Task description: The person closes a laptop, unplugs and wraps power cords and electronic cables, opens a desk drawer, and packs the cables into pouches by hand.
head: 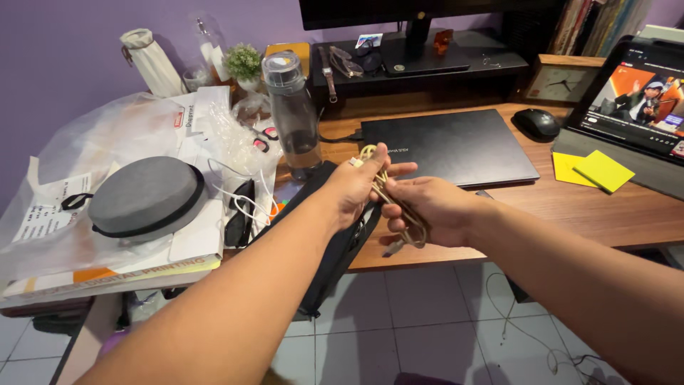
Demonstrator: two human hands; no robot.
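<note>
Cable (395, 207): a beige coiled cable is being held in both hands, in the air above the front edge of the wooden desk (570, 207).
Left hand (356, 187): it is closing around the upper part of the cable, with the thumb pointing up and the fingers wrapping the strands; the white plug end is sticking out near the thumb.
Right hand (427, 210): it is gripping the lower loops tightly in a closed fist, and a connector is hanging under it.
Black pouch (335, 249): it is lying under the hands and hanging over the front edge of the desk.
Laptop (449, 146): closed and black, it is lying near the middle of the desk, behind the hands.
Water bottle (292, 110): it is standing upright just left of the laptop.
Grey round case (146, 196): it is resting on papers at the left edge.
Yellow sticky notes (595, 171): they are lying toward the right edge, near the tablet (634, 93).
Mouse (536, 123): it is sitting behind the laptop's right corner.
</note>
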